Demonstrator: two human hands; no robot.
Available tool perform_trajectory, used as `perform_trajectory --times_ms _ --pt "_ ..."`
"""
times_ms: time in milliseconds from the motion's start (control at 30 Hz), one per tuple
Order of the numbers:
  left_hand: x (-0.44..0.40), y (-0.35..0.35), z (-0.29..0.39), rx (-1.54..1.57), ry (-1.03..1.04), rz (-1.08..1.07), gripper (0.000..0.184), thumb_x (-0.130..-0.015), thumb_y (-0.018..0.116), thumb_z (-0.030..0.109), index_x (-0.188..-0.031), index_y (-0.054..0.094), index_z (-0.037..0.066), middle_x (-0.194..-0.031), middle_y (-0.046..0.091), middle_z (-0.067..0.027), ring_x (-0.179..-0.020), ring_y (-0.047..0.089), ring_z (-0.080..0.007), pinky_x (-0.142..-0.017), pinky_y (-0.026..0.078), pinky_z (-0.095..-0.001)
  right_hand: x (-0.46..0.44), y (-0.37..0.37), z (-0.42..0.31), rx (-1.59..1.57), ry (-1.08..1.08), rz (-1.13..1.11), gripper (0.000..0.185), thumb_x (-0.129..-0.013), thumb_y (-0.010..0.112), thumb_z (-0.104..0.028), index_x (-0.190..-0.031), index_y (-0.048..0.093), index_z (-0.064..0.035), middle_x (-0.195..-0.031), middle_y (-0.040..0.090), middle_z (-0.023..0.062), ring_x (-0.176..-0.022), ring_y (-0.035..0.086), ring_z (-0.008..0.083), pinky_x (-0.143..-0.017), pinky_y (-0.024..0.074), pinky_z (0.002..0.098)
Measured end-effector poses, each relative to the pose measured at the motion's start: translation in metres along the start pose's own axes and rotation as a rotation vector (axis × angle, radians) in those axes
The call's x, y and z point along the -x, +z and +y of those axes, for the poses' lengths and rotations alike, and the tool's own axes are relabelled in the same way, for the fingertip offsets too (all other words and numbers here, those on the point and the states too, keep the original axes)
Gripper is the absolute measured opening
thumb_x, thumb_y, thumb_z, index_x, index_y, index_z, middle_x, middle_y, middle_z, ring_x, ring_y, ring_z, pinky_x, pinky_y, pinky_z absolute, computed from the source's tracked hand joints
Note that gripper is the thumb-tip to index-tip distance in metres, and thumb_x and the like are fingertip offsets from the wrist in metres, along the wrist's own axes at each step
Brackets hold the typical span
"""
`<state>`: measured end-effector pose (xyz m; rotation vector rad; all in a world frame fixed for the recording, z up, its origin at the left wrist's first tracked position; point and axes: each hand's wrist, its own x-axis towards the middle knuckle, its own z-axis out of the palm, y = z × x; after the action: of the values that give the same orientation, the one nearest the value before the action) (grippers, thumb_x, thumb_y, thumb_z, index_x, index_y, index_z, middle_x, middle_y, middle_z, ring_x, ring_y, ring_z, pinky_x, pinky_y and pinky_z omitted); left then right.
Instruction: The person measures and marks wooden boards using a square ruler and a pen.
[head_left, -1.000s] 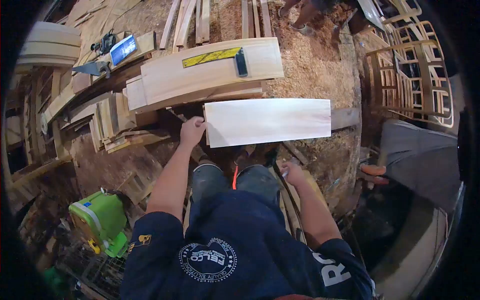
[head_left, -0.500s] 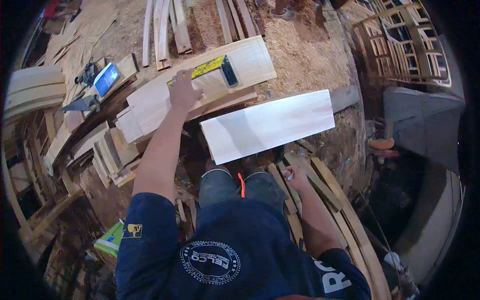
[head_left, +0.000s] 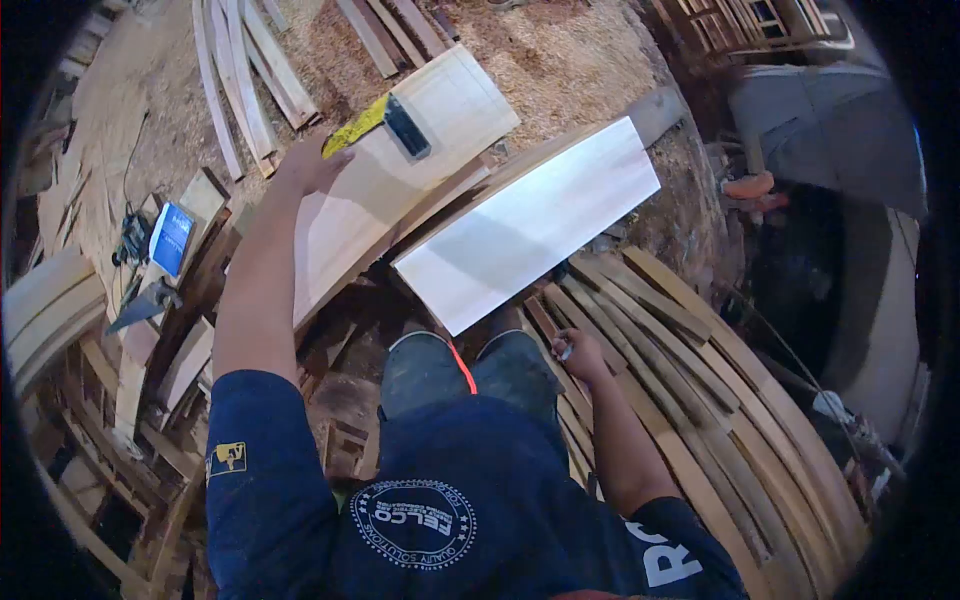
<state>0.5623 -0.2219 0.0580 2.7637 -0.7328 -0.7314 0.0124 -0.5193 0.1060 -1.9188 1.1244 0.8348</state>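
My left hand (head_left: 315, 162) is closed on the yellow end of a try square (head_left: 360, 128). The black arm of the square lies across a wide pale board (head_left: 430, 100), and my palm is over the same board. In front of my thighs, my right hand (head_left: 580, 357) is closed with a small whitish thing between the fingers, too small to name. Closest to it are long wooden strips (head_left: 640, 330) and a bright, smooth wooden block (head_left: 530, 225), both apart from the hand.
A handsaw (head_left: 143, 305) and a blue-and-white box (head_left: 172, 240) lie at left beside stacked curved boards (head_left: 55, 300). Narrow planks (head_left: 235, 80) rest on the sawdust-covered ground (head_left: 560, 70) beyond. Slatted wooden frames (head_left: 740, 22) stand at upper right, near a grey cover (head_left: 825, 125).
The view has turned, so the boards appear more tilted and shifted left. My left hand remains on the square; my right hand still holds the small thing low by my thighs.
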Motion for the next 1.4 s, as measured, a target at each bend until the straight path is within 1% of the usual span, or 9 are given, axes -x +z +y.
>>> perform_trajectory --times_ms 233,300,433,733,933,1033,1067,1300,1400 --pt "0.027 -0.038 0.025 -0.007 0.228 0.121 0.061 -0.074 0.083 0.057 -0.093 0.069 0.001 -0.083 0.069 -0.0232 -0.077 0.067 -0.0404 -0.072 0.052 -0.0479 -0.028 0.012 0.04 -0.079 -0.061 0.045 0.027 -0.091 0.071 -0.028 -0.104 0.073 -0.0049 -0.098 0.073 0.0219 -0.096 0.071 0.0381 -0.086 0.0546 0.0454" --pt "0.047 -0.056 0.049 0.021 0.225 0.068 0.056 -0.072 0.086 0.051 -0.091 0.068 0.001 -0.08 0.068 -0.0227 -0.076 0.067 -0.0408 -0.07 0.052 -0.0477 -0.01 -0.016 0.0 -0.015 -0.082 0.053 0.027 -0.09 0.071 -0.028 -0.104 0.073 -0.0044 -0.099 0.073 0.0217 -0.097 0.071 0.0388 -0.086 0.0545 0.0459" --pt "0.081 -0.069 0.112 -0.038 0.213 0.093 0.05 -0.073 0.086 0.045 -0.087 0.068 0.001 -0.078 0.068 -0.0217 -0.075 0.067 -0.0404 -0.07 0.053 -0.0483 -0.039 -0.023 0.03 0.088 -0.201 0.062 0.029 -0.092 0.071 -0.03 -0.107 0.073 -0.0044 -0.096 0.074 0.0176 -0.093 0.071 0.0324 -0.085 0.0544 0.0424" --pt "0.125 -0.034 0.303 -0.124 0.198 0.191 0.047 -0.078 0.081 0.051 -0.093 0.067 0.008 -0.089 0.066 -0.0145 -0.087 0.067 -0.0361 -0.076 0.053 -0.0467 -0.118 -0.102 0.104 0.004 -0.196 -0.088 0.021 -0.091 0.066 -0.02 -0.107 0.074 -0.0082 -0.093 0.073 0.014 -0.087 0.069 0.0265 -0.081 0.0528 0.038" --pt "0.123 0.015 0.412 -0.17 0.106 0.156 0.041 -0.084 0.076 0.045 -0.107 0.065 0.012 -0.094 0.067 -0.0121 -0.089 0.069 -0.0346 -0.075 0.056 -0.0487 -0.132 -0.204 0.16 0.047 -0.316 0.129 0.031 -0.092 0.07 -0.029 -0.11 0.072 -0.0037 -0.098 0.072 0.0216 -0.087 0.07 0.0332 -0.082 0.0531 0.0444" --pt "0.127 0.055 0.419 -0.228 0.233 0.294 0.039 -0.086 0.075 0.042 -0.111 0.065 0.014 -0.1 0.067 -0.0108 -0.091 0.07 -0.0332 -0.075 0.057 -0.0483 -0.133 -0.225 0.187 0.0 -0.269 0.167 0.03 -0.092 0.07 -0.029 -0.106 0.073 -0.002 -0.094 0.072 0.0214 -0.086 0.069 0.0347 -0.082 0.0533 0.0446" --pt "0.135 0.05 0.431 -0.269 0.161 0.189 0.039 -0.086 0.075 0.041 -0.114 0.067 0.016 -0.104 0.066 -0.0089 -0.091 0.07 -0.0325 -0.076 0.057 -0.0472 -0.142 -0.226 0.204 -0.037 -0.279 0.17 0.03 -0.091 0.07 -0.028 -0.105 0.073 -0.0023 -0.092 0.072 0.0211 -0.086 0.069 0.0344 -0.081 0.0535 0.0443" --pt "0.168 0.036 0.401 -0.108 0.112 0.217 0.04 -0.085 0.077 0.039 -0.118 0.072 0.017 -0.101 0.071 -0.012 -0.095 0.07 -0.0301 -0.08 0.057 -0.0449 -0.176 -0.172 0.267 0.065 -0.361 0.159 0.031 -0.088 0.071 -0.028 -0.105 0.072 -0.0022 -0.086 0.07 0.0214 -0.085 0.07 0.0334 -0.078 0.0538 0.0449" --pt "0.202 0.025 0.371 -0.041 0.058 0.166 0.044 -0.085 0.077 0.037 -0.124 0.072 0.02 -0.097 0.072 -0.0124 -0.093 0.07 -0.0306 -0.083 0.056 -0.0437 -0.133 -0.183 0.205 0.012 -0.286 0.008 0.022 -0.084 0.066 -0.018 -0.1 0.077 -0.0077 -0.098 0.072 0.0242 -0.093 0.07 0.0383 -0.082 0.0549 0.0436"
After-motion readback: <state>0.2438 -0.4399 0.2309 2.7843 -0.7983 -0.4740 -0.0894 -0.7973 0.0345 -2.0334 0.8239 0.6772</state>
